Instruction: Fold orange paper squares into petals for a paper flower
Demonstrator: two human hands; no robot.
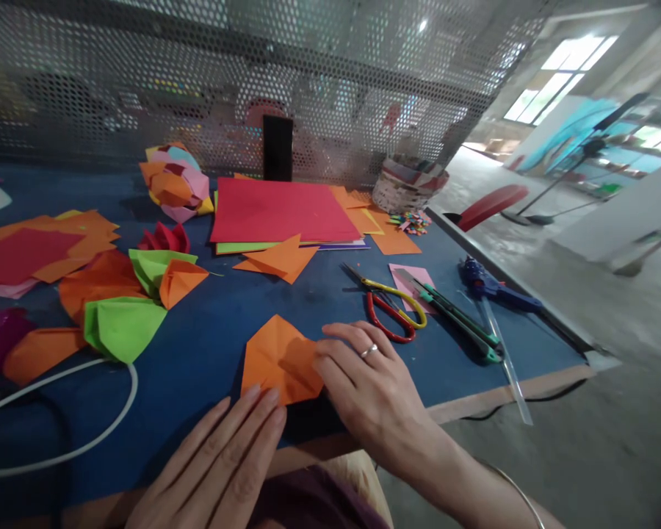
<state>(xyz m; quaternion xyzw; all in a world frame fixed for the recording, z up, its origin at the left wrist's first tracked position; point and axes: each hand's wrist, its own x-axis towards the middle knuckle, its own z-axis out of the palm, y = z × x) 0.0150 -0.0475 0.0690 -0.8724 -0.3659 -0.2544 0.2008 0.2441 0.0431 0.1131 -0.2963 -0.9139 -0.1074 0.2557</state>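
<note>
A folded orange paper piece point(282, 358) with crease lines lies on the blue table near its front edge. My left hand point(220, 459) rests flat, its fingers stretched out and their tips on the paper's lower left edge. At the paper's right corner is my right hand point(366, 375), with a ring on one finger; its fingers are bent and closed on that corner, and the thumb is hidden. Scissors with red and yellow handles point(392, 307) lie just beyond my right hand, beside a green and black cutter point(463, 319) and a small pink paper point(413, 283).
Colored sheets point(283, 211) are stacked at the back, near a basket point(408, 184). Folded green and orange pieces point(124, 323) and a white cable point(128, 400) lie left. A blue glue gun point(496, 286) lies near the table's right edge point(545, 323). Perforated metal point(225, 81) stands behind.
</note>
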